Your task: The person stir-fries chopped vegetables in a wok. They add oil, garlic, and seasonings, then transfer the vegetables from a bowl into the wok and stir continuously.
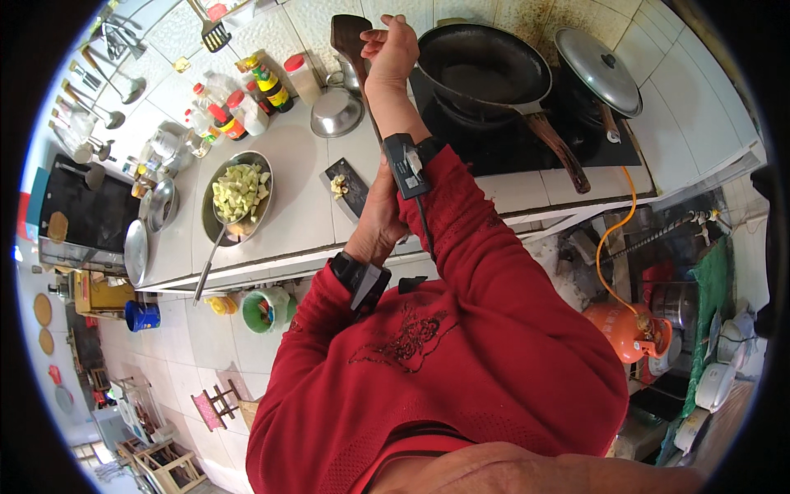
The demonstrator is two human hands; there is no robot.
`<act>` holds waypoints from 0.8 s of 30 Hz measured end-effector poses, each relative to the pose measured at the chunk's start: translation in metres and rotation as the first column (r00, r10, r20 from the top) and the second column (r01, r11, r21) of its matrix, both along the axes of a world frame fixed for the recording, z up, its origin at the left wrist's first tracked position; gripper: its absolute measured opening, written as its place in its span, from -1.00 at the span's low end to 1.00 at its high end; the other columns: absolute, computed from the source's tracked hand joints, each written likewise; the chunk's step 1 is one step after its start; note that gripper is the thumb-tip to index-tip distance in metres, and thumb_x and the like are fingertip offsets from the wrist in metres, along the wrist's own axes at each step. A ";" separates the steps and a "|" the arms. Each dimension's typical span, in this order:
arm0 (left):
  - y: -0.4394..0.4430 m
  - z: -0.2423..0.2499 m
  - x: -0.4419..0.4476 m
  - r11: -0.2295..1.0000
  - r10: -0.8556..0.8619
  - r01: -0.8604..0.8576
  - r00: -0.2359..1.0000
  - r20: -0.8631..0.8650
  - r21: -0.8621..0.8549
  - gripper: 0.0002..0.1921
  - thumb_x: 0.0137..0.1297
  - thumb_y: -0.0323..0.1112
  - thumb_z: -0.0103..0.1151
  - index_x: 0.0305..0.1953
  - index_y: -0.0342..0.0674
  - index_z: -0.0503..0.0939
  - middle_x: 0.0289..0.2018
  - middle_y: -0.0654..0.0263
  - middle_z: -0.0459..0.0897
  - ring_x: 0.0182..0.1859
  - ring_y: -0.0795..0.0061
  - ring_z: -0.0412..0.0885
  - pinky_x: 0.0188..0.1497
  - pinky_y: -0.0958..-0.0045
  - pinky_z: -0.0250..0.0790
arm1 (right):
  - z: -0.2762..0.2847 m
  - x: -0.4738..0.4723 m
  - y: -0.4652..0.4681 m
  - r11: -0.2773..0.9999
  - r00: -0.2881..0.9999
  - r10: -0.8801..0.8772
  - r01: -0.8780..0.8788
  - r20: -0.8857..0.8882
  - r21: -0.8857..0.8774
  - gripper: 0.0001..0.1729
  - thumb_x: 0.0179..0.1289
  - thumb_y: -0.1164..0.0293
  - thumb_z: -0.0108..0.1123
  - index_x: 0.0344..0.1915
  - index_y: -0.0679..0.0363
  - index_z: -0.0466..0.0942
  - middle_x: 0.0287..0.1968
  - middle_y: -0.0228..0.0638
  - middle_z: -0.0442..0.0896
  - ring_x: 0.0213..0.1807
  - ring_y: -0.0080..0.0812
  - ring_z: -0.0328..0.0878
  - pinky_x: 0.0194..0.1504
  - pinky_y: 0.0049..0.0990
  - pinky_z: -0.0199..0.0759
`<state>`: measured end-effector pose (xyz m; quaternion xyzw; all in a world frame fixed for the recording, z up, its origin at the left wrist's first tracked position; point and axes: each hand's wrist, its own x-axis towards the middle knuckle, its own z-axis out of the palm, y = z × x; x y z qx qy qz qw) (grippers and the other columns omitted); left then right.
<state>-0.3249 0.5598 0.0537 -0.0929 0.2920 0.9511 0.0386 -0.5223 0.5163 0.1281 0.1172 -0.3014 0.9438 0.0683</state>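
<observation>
My right hand [392, 52] reaches up towards the tiled wall, its fingers loosely curled and apart, holding nothing. Lower down, my left hand [381, 213] is closed at the lower end of the handle of a dark wooden spatula [350, 38]; my right forearm partly hides that grip. The spatula's blade is up beside my right fingers. An empty-looking black wok [484, 68] with a wooden handle sits on the black cooktop [487, 151], right of my right hand. Left of my left hand, a dark board [355, 194] bears chopped pale pieces [339, 185], perhaps garlic.
A metal bowl [265, 222] holds pale green cubes [241, 188] and a long-handled ladle [208, 267]. An upturned metal bowl [337, 112] and sauce bottles [270, 83] stand near the wall. A lidded pot [598, 71] is far right; an orange gas cylinder [620, 333] stands below.
</observation>
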 end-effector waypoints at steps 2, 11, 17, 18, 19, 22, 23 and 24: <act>0.001 0.007 0.002 1.000 -0.012 0.012 1.000 0.004 -0.002 -0.28 0.41 0.31 -0.09 0.30 -0.20 0.34 0.23 0.09 0.49 0.26 0.10 0.47 0.31 -0.05 0.35 | 0.000 -0.003 -0.004 0.975 0.974 -0.167 0.187 -0.154 0.124 -0.62 0.46 0.10 0.07 -0.17 0.22 0.52 -0.51 -0.31 0.63 -0.58 -0.57 0.47 -0.47 -0.59 0.36; 0.002 -0.007 0.003 0.994 -0.027 0.023 0.999 0.041 0.102 -0.36 0.45 0.19 -0.03 0.30 -0.21 0.36 0.24 0.14 0.50 0.28 0.18 0.47 0.38 0.07 0.29 | 0.000 -0.022 -0.016 0.706 0.740 -0.559 0.661 -0.374 0.253 -0.74 0.43 0.23 0.13 -0.17 0.22 0.50 -0.41 -0.17 0.70 -0.48 -0.29 0.66 -0.33 -0.33 0.50; 0.005 -0.023 0.007 0.999 -0.026 0.027 0.999 -0.025 0.028 -0.47 0.47 0.13 -0.01 0.22 -0.15 0.41 0.11 0.26 0.58 0.15 0.30 0.55 0.27 0.15 0.40 | -0.006 -0.030 0.004 0.932 0.882 0.229 -0.078 0.411 -0.354 -0.64 0.41 0.13 -0.11 -0.28 0.22 0.39 -0.39 -0.28 0.58 -0.56 -0.52 0.29 -0.50 -0.50 0.29; 0.006 -0.026 0.006 0.999 -0.033 0.035 0.996 -0.082 0.023 -0.48 0.47 0.13 -0.01 0.21 -0.14 0.42 0.10 0.27 0.59 0.14 0.32 0.56 0.26 0.16 0.42 | -0.011 -0.027 0.007 0.838 0.832 0.394 -0.151 0.391 -0.524 -0.56 0.44 0.07 -0.18 -0.30 0.24 0.40 -0.41 -0.28 0.56 -0.56 -0.50 0.31 -0.49 -0.48 0.31; 0.005 -0.028 0.005 0.999 -0.030 0.030 0.998 -0.047 -0.011 -0.48 0.47 0.12 -0.01 0.22 -0.13 0.41 0.09 0.28 0.59 0.12 0.33 0.56 0.24 0.17 0.43 | -0.015 -0.025 0.010 0.723 0.763 0.533 -0.187 0.366 -0.665 -0.49 0.48 0.02 -0.24 -0.32 0.25 0.41 -0.43 -0.29 0.55 -0.55 -0.48 0.32 -0.48 -0.46 0.32; 0.004 -0.033 -0.002 0.996 0.009 -0.015 0.997 -0.072 -0.089 -0.46 0.46 0.17 0.00 0.22 -0.12 0.41 0.05 0.31 0.60 0.07 0.39 0.57 0.17 0.23 0.46 | -0.023 -0.021 0.019 0.622 0.740 0.626 -0.283 0.247 -0.730 -0.36 0.50 -0.07 -0.34 -0.35 0.27 0.44 -0.46 -0.29 0.52 -0.54 -0.45 0.34 -0.44 -0.45 0.33; 0.005 -0.034 -0.001 0.996 0.001 -0.009 0.995 -0.098 -0.088 -0.44 0.44 0.19 0.00 0.20 -0.13 0.42 0.04 0.32 0.61 0.06 0.40 0.57 0.16 0.25 0.47 | -0.024 -0.021 0.022 0.595 0.746 0.640 -0.330 0.183 -0.733 -0.34 0.50 -0.08 -0.35 -0.37 0.27 0.45 -0.47 -0.29 0.52 -0.54 -0.45 0.34 -0.43 -0.46 0.33; 0.006 -0.035 -0.001 0.996 -0.008 -0.003 0.992 -0.124 -0.087 -0.43 0.43 0.22 0.01 0.19 -0.13 0.43 0.03 0.32 0.61 0.05 0.42 0.58 0.15 0.26 0.47 | -0.025 -0.022 0.026 0.572 0.748 0.650 -0.364 0.135 -0.735 -0.33 0.50 -0.09 -0.35 -0.38 0.28 0.46 -0.47 -0.29 0.52 -0.53 -0.45 0.35 -0.43 -0.46 0.33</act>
